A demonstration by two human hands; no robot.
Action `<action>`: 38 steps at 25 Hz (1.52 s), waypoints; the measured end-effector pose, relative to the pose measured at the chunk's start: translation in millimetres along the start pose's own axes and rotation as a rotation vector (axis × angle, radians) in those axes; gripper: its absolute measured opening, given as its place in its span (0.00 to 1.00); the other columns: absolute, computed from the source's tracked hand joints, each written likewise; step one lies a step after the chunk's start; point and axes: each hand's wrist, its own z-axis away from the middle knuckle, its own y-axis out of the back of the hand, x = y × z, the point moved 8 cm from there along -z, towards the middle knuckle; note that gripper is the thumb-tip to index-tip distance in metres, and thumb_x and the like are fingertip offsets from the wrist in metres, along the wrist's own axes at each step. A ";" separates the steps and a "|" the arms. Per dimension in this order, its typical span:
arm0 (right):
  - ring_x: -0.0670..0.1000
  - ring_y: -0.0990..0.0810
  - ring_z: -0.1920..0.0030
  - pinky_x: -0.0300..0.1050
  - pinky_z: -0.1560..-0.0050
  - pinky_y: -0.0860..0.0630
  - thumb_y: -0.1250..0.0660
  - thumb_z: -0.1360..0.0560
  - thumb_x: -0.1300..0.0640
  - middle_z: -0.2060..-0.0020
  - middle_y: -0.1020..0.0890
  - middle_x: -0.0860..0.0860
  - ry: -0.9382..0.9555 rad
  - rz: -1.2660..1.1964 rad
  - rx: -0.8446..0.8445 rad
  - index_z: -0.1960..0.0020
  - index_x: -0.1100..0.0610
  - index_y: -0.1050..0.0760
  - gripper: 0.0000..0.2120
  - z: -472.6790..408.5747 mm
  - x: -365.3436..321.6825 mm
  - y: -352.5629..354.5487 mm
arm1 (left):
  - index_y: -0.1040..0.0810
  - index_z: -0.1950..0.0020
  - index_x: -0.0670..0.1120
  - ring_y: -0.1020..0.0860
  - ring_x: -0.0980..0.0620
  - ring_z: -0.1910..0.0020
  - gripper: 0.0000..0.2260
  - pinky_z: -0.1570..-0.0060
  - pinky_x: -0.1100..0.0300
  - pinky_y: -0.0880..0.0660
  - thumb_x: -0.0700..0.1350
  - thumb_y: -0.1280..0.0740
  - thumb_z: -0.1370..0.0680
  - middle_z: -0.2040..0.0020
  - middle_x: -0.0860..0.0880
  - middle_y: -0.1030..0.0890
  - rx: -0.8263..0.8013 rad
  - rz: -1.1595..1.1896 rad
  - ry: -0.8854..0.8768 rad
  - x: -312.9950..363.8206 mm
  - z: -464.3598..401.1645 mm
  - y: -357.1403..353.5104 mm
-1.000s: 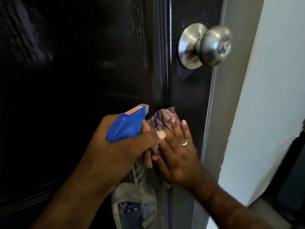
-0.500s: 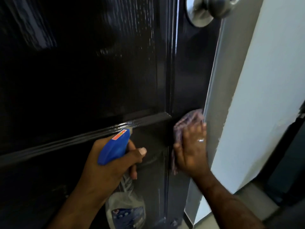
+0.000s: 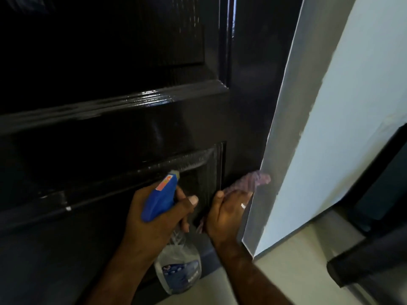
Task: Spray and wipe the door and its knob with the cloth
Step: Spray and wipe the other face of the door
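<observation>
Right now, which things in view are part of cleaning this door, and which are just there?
In use:
- door
- spray bottle, gripped by the left hand
- cloth, pressed to the door by the right hand

Just there:
- white wall
- floor
- dark object, lower right

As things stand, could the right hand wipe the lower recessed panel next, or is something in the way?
Probably yes. The right hand presses the cloth to the door beside the lower panel, but the left hand and spray bottle partly front it.
</observation>
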 end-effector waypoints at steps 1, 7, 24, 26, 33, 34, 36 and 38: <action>0.55 0.53 0.12 0.50 0.13 0.54 0.50 0.12 0.39 0.13 0.52 0.58 -0.089 -0.051 0.012 0.13 0.59 0.55 0.36 13.1 5.6 -4.2 | 0.22 0.61 0.39 0.22 0.38 0.73 0.13 0.69 0.50 0.21 0.42 0.19 0.28 0.68 0.35 0.22 -0.015 -0.001 0.014 -10.3 3.3 -1.2; 0.74 0.44 0.18 0.72 0.16 0.52 0.47 0.10 0.51 0.19 0.41 0.72 0.528 0.046 0.024 0.18 0.68 0.42 0.28 -78.3 -139.3 23.8 | 0.26 0.55 0.32 0.21 0.41 0.74 0.25 0.69 0.52 0.21 0.47 0.16 0.34 0.68 0.41 0.23 0.044 0.023 0.121 -42.2 23.4 23.0; 0.71 0.19 0.40 0.67 0.33 0.22 0.31 0.15 0.60 0.40 0.23 0.71 0.391 0.019 0.312 0.39 0.69 0.17 0.12 -15.7 -126.3 23.3 | 0.23 0.63 0.39 0.22 0.38 0.73 0.16 0.69 0.48 0.21 0.49 0.22 0.30 0.69 0.36 0.23 0.211 -0.010 -0.001 -8.7 48.5 135.4; 0.71 0.23 0.41 0.60 0.35 0.23 0.33 0.15 0.59 0.40 0.23 0.70 0.438 0.057 0.277 0.42 0.68 0.16 0.12 1.4 -136.6 5.3 | 0.21 0.62 0.40 0.22 0.38 0.71 0.14 0.68 0.49 0.20 0.46 0.19 0.29 0.68 0.37 0.22 0.240 -0.041 -0.020 -12.0 62.7 162.7; 0.65 0.24 0.37 0.62 0.38 0.28 0.31 0.21 0.56 0.33 0.23 0.62 1.056 0.036 -0.166 0.36 0.59 0.16 0.15 163.4 -281.1 -113.2 | 0.22 0.66 0.40 0.25 0.39 0.76 0.13 0.75 0.46 0.28 0.39 0.19 0.31 0.72 0.35 0.25 0.412 -0.140 -0.206 12.6 129.3 256.5; 0.63 0.25 0.34 0.60 0.37 0.29 0.29 0.21 0.54 0.30 0.24 0.60 1.157 0.048 -0.225 0.33 0.57 0.18 0.18 177.4 -294.8 -123.9 | 0.22 0.66 0.40 0.25 0.39 0.76 0.10 0.76 0.46 0.27 0.39 0.21 0.31 0.72 0.35 0.25 0.429 -0.131 -0.214 13.3 140.0 264.8; 0.61 0.24 0.31 0.58 0.37 0.29 0.27 0.21 0.53 0.28 0.23 0.57 1.244 0.080 -0.226 0.30 0.55 0.20 0.20 173.5 -298.6 -119.6 | 0.20 0.66 0.40 0.24 0.38 0.76 0.07 0.76 0.52 0.24 0.39 0.23 0.32 0.71 0.34 0.24 0.439 -0.085 -0.195 13.4 160.9 276.8; 0.62 0.23 0.32 0.59 0.39 0.28 0.25 0.22 0.57 0.29 0.25 0.58 1.205 0.116 -0.127 0.33 0.57 0.19 0.18 146.3 -272.6 -94.4 | 0.20 0.66 0.39 0.24 0.38 0.76 0.10 0.73 0.54 0.22 0.37 0.20 0.32 0.70 0.34 0.24 0.410 -0.043 -0.158 9.2 173.8 282.7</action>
